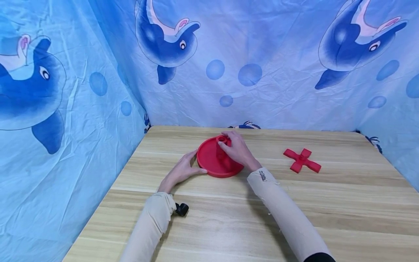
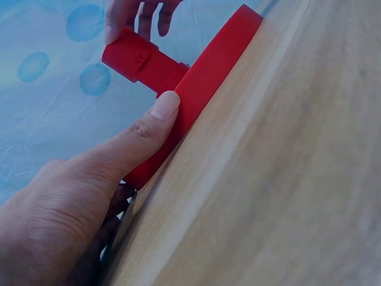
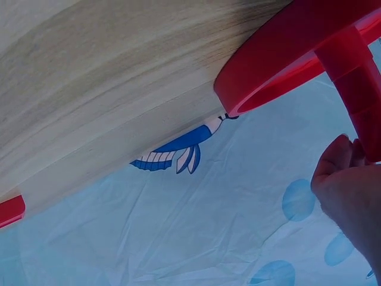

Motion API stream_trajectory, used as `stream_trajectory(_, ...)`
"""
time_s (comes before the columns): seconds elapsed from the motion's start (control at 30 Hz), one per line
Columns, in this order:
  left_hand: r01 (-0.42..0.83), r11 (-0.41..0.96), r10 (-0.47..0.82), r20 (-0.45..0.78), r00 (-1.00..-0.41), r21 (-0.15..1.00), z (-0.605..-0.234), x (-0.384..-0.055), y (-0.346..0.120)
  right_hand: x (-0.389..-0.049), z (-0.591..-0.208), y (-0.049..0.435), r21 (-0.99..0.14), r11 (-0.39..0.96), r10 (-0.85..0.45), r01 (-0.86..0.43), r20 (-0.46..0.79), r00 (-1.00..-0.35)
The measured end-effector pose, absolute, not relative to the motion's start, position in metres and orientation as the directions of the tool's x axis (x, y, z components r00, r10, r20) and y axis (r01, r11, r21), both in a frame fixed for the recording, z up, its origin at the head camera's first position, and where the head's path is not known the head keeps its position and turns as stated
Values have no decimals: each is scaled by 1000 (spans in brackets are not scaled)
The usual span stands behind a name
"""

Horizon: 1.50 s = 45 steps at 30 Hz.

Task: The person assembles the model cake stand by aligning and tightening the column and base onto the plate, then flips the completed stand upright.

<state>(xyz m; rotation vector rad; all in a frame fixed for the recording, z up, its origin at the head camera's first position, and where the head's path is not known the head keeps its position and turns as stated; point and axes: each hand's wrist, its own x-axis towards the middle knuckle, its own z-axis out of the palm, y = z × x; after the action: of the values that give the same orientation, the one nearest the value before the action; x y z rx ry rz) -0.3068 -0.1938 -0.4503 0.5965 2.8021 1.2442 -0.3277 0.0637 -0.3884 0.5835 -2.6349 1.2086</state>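
A red round tray-like base (image 1: 209, 156) with a raised rim lies flat on the table. A red stepped post (image 2: 140, 59) with a hollow top stands upright at its middle. My left hand (image 1: 181, 171) holds the rim from the left, its thumb on the near side and its fingers round the left side. The thumb presses the rim's outer wall in the left wrist view. My right hand (image 1: 238, 149) pinches the post's upper end between thumb and fingers. In the right wrist view, part of the right hand (image 3: 351, 190) hides the post's top.
A red four-armed cross piece (image 1: 302, 160) lies on the wooden table (image 1: 343, 203) to the right of the base. Blue curtains (image 1: 229, 91) with a dolphin print hang behind and at both sides. A small black device (image 1: 182, 209) sits at the left wrist.
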Motion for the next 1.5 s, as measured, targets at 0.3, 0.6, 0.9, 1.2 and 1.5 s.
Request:
stream_trajectory(0.3,332,629,343,133,-930,703,-452,-308,-194,-329,-389,64,-687,595,-265,-416,321,-909)
stream_trajectory(0.6,341,617,350,141,-926,709,-451,-307,-194,-328,-390,65,-692,576,-299,-436,317,-900)
stream_trajectory(0.9,356,598,362,153,-919,718,-452,-307,-194,-327,-387,64,-698,593,-283,-400,285,-916)
stream_trajectory(1.2,339,618,347,141,-927,709,-451,-306,-195,-330,-388,64,-711,568,-281,-414,306,-910)
stream_trajectory(1.5,338,618,344,142,-928,709,-452,-306,-193,-330,-394,63,-730,562,-251,-389,298,-921)
